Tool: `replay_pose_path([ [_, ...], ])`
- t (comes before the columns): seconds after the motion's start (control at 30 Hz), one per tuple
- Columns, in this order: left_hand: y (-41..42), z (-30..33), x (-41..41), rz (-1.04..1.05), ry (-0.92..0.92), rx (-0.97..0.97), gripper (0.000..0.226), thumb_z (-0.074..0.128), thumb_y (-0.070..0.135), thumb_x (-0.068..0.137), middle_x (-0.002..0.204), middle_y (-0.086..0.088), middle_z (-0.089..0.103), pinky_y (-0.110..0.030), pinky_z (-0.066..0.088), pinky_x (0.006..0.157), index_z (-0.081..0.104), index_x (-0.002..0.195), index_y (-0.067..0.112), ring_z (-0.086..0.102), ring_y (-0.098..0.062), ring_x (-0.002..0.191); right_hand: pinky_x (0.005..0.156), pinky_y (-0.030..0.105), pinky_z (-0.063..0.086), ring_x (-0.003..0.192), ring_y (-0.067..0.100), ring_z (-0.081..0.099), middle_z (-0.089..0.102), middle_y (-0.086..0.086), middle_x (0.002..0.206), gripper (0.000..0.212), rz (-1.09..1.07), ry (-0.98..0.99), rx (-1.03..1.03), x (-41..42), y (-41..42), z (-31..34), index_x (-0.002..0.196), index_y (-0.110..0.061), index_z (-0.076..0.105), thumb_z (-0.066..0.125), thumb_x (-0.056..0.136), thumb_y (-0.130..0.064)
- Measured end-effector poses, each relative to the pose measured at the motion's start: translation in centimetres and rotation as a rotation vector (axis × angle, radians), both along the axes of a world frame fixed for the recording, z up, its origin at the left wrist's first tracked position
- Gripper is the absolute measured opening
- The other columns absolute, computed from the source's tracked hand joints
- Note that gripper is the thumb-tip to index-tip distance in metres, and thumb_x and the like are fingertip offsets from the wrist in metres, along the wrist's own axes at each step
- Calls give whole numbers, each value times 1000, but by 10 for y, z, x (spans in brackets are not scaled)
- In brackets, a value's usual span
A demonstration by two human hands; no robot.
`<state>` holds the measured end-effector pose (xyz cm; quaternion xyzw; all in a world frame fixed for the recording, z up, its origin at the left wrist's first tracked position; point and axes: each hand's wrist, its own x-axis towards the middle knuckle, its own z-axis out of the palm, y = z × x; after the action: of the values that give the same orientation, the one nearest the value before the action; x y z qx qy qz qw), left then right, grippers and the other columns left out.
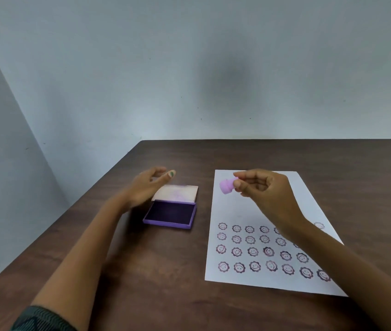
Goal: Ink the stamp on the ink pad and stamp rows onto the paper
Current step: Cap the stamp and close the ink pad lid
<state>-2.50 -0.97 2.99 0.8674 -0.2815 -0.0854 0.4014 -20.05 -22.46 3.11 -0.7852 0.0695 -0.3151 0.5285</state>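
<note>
My right hand [265, 191] pinches a small pink stamp [227, 185] and holds it in the air above the far left part of the white paper [249, 206]. The paper bears several rows of purple smiling-flower prints [253, 252] on its near half; my right forearm hides some of them. A purple ink pad [170, 214] lies open to the left of the paper, its stained lid [177, 192] folded back behind it. My left hand [148, 185] hovers with fingers spread over the pad's far left corner, holding nothing.
Everything lies on a dark brown wooden table [142, 271] pushed against a pale blue-grey wall. The table's left edge runs diagonally close to the ink pad. A faint stray print [319, 225] sits near the paper's right edge.
</note>
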Motion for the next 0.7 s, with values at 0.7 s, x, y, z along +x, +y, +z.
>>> replay_pose_path([
  [0.7,32,1,10,-272,201,345,128,79,68,40,160,4,3,-50,8,118,3,141,54,-1,-25,146,61,12,38,74,9,56,72,8,96,21,-40,186,-699,51,11,8,98,-11,70,65,83,-24],
])
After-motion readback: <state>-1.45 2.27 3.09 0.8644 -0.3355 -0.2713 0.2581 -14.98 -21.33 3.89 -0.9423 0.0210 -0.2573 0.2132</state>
